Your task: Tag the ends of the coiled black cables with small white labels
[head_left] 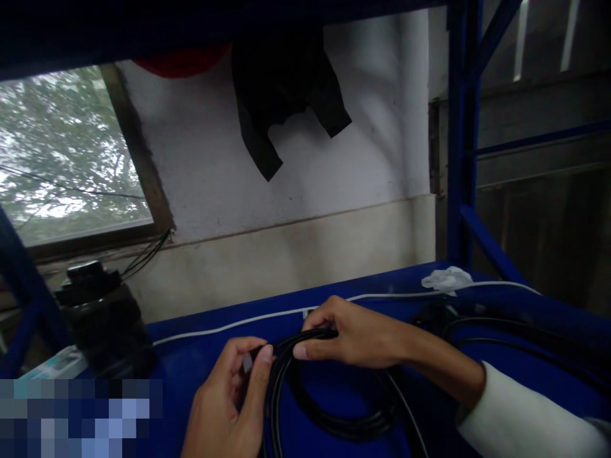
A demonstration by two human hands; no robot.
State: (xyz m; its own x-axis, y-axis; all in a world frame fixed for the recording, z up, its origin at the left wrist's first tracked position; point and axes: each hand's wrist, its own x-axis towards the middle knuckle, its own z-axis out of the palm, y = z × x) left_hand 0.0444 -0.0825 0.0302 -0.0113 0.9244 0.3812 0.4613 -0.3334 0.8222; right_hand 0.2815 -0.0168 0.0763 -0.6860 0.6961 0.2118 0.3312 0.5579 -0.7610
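Observation:
A coil of black cable (344, 427) lies in several loops on the blue shelf, its upper part raised in my hands. With thumb and fingers closed, my right hand (341, 337) pinches the bundled loops at the top of the coil. To the left, my left hand (238, 388) is closed on the cable's end, where a small connector (247, 362) with a grey tip sticks out between thumb and fingers. The far fingers of my left hand are partly hidden.
A white cord (267, 316) runs across the blue shelf (200, 362) behind my hands. More black cable (515, 324) and crumpled white plastic (446, 278) lie at right. A dark bag-like object (107, 324) and a white power strip (60, 364) are at left. Blue posts (461, 146) frame the shelf.

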